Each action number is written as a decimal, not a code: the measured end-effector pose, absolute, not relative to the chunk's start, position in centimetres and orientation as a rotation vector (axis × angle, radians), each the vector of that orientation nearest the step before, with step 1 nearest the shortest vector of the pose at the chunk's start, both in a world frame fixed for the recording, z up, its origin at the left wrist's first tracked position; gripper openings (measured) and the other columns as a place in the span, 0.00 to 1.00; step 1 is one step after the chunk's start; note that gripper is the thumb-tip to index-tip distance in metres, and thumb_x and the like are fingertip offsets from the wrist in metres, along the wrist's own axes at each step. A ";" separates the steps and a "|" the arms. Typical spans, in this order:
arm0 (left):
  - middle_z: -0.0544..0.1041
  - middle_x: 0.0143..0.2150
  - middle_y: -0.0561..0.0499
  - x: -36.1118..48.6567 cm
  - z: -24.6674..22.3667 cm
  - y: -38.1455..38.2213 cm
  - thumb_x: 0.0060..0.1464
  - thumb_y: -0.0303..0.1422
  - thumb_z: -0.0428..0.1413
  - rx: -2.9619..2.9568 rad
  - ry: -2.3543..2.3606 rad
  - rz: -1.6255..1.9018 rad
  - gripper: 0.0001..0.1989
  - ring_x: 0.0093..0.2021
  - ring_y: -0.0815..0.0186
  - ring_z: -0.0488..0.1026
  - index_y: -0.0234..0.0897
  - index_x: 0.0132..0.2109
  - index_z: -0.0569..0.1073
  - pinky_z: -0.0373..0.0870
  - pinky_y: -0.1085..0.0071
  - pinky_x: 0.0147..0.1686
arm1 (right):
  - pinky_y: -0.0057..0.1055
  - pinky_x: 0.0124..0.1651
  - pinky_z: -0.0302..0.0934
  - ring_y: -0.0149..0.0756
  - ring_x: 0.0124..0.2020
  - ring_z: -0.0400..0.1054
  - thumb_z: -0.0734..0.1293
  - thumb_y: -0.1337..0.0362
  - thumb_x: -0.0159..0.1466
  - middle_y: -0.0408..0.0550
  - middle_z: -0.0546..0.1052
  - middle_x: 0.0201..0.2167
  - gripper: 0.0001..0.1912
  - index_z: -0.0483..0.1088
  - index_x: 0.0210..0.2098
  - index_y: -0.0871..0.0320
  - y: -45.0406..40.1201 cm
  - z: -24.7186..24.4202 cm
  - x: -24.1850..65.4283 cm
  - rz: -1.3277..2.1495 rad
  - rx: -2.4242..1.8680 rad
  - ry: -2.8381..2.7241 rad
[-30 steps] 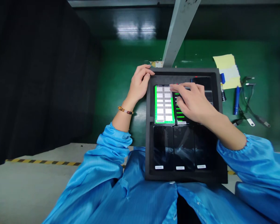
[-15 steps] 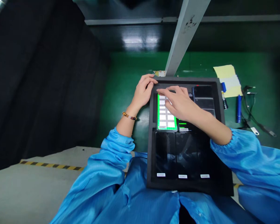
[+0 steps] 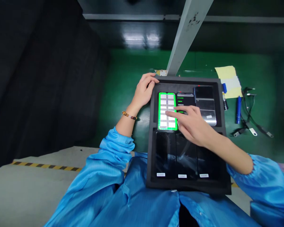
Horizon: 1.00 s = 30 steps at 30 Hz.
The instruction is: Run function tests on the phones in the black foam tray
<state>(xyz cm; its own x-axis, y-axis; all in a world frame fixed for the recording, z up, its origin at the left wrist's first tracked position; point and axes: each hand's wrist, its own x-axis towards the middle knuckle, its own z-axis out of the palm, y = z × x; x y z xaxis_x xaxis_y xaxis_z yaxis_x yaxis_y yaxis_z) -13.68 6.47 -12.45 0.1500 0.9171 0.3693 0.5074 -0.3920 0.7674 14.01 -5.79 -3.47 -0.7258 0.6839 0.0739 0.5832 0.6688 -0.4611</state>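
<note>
A black foam tray [image 3: 151, 151] holds several smartphones in two rows. The lit smartphone [image 3: 164, 123] at upper left shows a white and grey grid with a green border; a bluish streak marks its middle column. My right hand [image 3: 194, 126] is over this phone's right side, index fingertip at the screen's middle, its fingers stretched out and holding nothing. Beside it, a dark phone [image 3: 185, 98] with green text is partly hidden by that hand. My left hand [image 3: 144, 90] lies at the tray's upper left corner, fingers extended over the rim, not closed round it.
Under the tray's far part is a green tabletop [image 3: 123, 69]; a grey post [image 3: 182, 37] rises behind it. To the right are yellow paper [image 3: 223, 72], a blue pen-like stick [image 3: 238, 110] and dark cables [image 3: 253, 110]. A black curtain [image 3: 42, 78] hangs at left.
My right hand has moved down from the lit phone's top to its middle, uncovering the upper grid and the phones at upper right. My left hand stays at the tray's corner.
</note>
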 end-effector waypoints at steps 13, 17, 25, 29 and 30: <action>0.78 0.65 0.44 -13.8 -12.5 6.6 0.78 0.48 0.47 1.965 1.343 1.160 0.21 0.69 0.55 0.74 0.43 0.48 0.81 0.70 0.52 0.72 | 0.55 0.65 0.56 0.56 0.68 0.65 0.59 0.72 0.74 0.53 0.83 0.57 0.30 0.62 0.74 0.53 -8.5 -3.1 12.6 0.547 -0.953 -2.626; 0.77 0.65 0.43 -13.9 -12.4 6.5 0.77 0.50 0.47 1.952 1.322 1.168 0.22 0.70 0.54 0.73 0.42 0.48 0.81 0.69 0.52 0.73 | 0.56 0.67 0.55 0.56 0.70 0.63 0.58 0.72 0.74 0.55 0.81 0.60 0.28 0.64 0.72 0.55 -7.9 -3.3 11.9 0.590 -0.929 -2.645; 0.77 0.65 0.44 -13.8 -12.7 6.6 0.77 0.51 0.47 1.938 1.337 1.154 0.23 0.70 0.54 0.72 0.43 0.48 0.80 0.68 0.52 0.73 | 0.55 0.63 0.56 0.52 0.64 0.70 0.59 0.71 0.76 0.53 0.81 0.59 0.24 0.68 0.68 0.49 -8.3 -2.6 16.1 0.540 -1.180 -2.565; 0.77 0.66 0.46 -13.9 -12.8 6.9 0.78 0.51 0.46 1.942 1.362 1.130 0.23 0.70 0.56 0.71 0.44 0.49 0.80 0.67 0.53 0.73 | 0.55 0.66 0.55 0.53 0.68 0.67 0.58 0.72 0.75 0.54 0.82 0.59 0.29 0.66 0.72 0.50 -7.1 -3.3 13.5 0.589 -1.095 -2.547; 0.77 0.65 0.47 -13.9 -12.7 6.9 0.78 0.51 0.46 1.941 1.357 1.133 0.23 0.70 0.57 0.72 0.44 0.48 0.81 0.68 0.52 0.73 | 0.56 0.67 0.55 0.54 0.69 0.66 0.58 0.72 0.74 0.54 0.81 0.60 0.30 0.64 0.74 0.49 -6.8 -3.4 12.6 0.612 -1.068 -2.546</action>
